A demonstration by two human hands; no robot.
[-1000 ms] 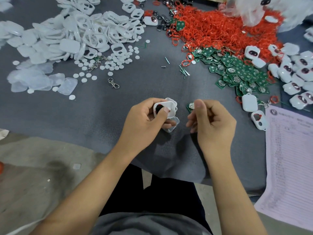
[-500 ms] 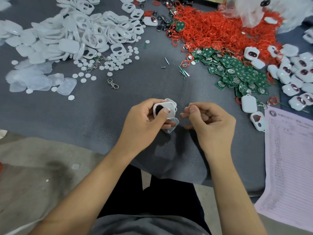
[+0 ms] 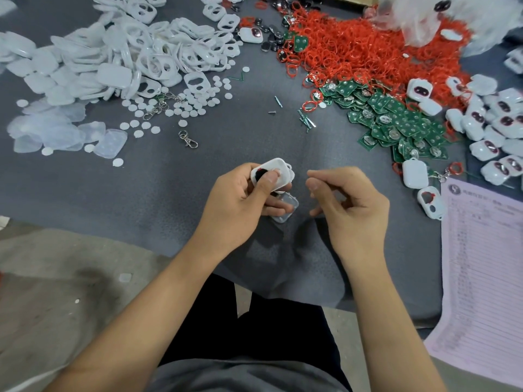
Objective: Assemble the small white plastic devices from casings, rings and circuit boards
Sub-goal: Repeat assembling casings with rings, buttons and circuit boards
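A grey table [image 3: 141, 188] is carrying everything, its near edge running just in front of the person's lap. A heap of red rings [image 3: 368, 49] is spreading across the far right of it, and a heap of white casings [image 3: 119, 52] is lying across the far left, with small white discs [image 3: 181, 108] scattering along its near side. Green circuit boards [image 3: 396, 120] are lying in a pile just below the rings, and finished white devices [image 3: 492, 128] are clustering at the right edge. A pink printed sheet [image 3: 486, 278] is hanging over the table's right corner.

The left hand [image 3: 240, 205] is gripping a white casing [image 3: 276, 172] above the table's near middle, the thumb pressing on its face beside a dark opening; a clear plastic piece [image 3: 285, 209] is showing under the same fingers. The right hand [image 3: 351, 205] is hovering just beside it, apart from the casing, with thumb and forefinger nearly meeting. Whether anything is being pinched between them cannot be told.

A metal clasp [image 3: 188, 139] is lying alone farther back.
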